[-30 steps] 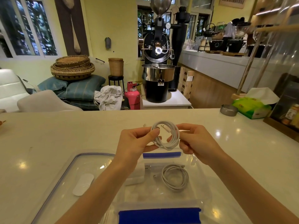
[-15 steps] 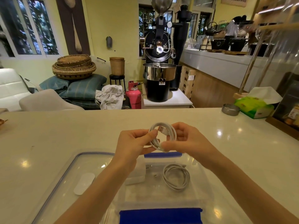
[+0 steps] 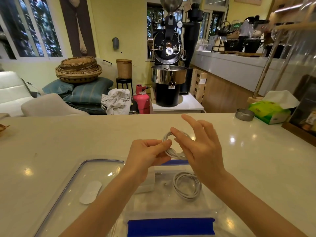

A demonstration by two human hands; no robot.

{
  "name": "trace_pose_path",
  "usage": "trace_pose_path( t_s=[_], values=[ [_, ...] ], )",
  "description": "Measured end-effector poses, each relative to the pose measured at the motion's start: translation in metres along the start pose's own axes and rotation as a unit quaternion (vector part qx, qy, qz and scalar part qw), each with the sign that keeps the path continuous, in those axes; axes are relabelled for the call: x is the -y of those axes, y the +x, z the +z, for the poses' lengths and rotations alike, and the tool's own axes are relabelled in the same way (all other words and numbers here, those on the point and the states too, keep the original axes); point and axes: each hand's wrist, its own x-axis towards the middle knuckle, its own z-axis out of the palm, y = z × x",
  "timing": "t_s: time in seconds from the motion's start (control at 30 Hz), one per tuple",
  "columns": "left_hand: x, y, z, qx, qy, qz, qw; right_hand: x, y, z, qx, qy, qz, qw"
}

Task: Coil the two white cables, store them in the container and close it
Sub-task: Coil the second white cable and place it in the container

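Hands over counter (image 3: 51,142): left hand (image 3: 145,153) pinches white cable coil (image 3: 172,149) btwn thumb & fingers, right hand (image 3: 199,149) spread, fingers loose, thumb tip touching coil. 2nd coiled cable (image 3: 187,187) lies inside clear container (image 3: 213,206) w/ blue clips; lid (image 3: 71,189) flat beside it, to the left.

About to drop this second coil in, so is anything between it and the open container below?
Nothing visible blocks it. The held coil hangs over the far edge of the container, whose lid lies off to the left. Inside, the first coil sits right and a white charger left, with bare floor nearer you.
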Motion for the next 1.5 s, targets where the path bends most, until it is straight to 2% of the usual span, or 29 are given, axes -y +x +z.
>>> trace_pose_path(
  t_s=[0.07,0.13,0.3,0.37,0.4,0.5,0.63,0.73,0.9,1.0,1.07,1.17,1.27,1.5],
  values=[
    [0.0,0.0,0.0,-0.002,0.012,0.008,1.0,0.001,0.001,0.0,-0.028,0.005,-0.03,0.999],
    [0.0,-0.001,0.0,-0.002,0.028,0.02,0.999,0.001,0.003,-0.002,-0.022,0.035,-0.066,0.997],
    [-0.005,-0.005,-0.002,0.03,0.067,0.044,0.996,0.004,0.011,-0.014,0.083,0.102,-0.155,0.979],
    [-0.006,-0.006,-0.005,0.045,0.095,0.036,0.994,0.008,0.014,-0.021,0.116,0.12,-0.164,0.972],
    [-0.005,-0.007,-0.005,0.054,0.11,0.028,0.992,0.012,0.016,-0.025,0.125,0.149,-0.147,0.97],
    [-0.004,-0.01,-0.003,0.075,0.163,0.019,0.984,0.018,0.022,-0.034,0.151,0.261,-0.021,0.953],
    [-0.009,-0.014,-0.006,0.058,0.182,0.069,0.979,0.013,0.026,-0.037,0.233,0.269,0.089,0.93],
    [-0.017,-0.019,-0.011,0.077,0.164,0.055,0.982,0.008,0.028,-0.041,0.253,0.323,0.15,0.899],
    [-0.022,-0.027,-0.023,0.09,0.179,0.022,0.979,0.009,0.025,-0.048,0.328,0.401,0.24,0.821],
    [-0.021,-0.031,-0.031,0.085,0.167,0.005,0.982,0.009,0.024,-0.051,0.363,0.47,0.308,0.743],
    [-0.018,-0.033,-0.035,0.078,0.154,-0.001,0.985,0.008,0.022,-0.051,0.381,0.481,0.331,0.717],
    [-0.015,-0.036,-0.037,0.068,0.141,-0.003,0.988,0.01,0.017,-0.049,0.394,0.484,0.347,0.7],
    [-0.014,-0.039,-0.036,0.064,0.174,-0.003,0.983,0.012,0.013,-0.047,0.408,0.484,0.356,0.688],
    [-0.009,-0.046,-0.039,0.089,0.282,-0.029,0.955,0.013,0.01,-0.042,0.457,0.439,0.351,0.689]
  ],
)
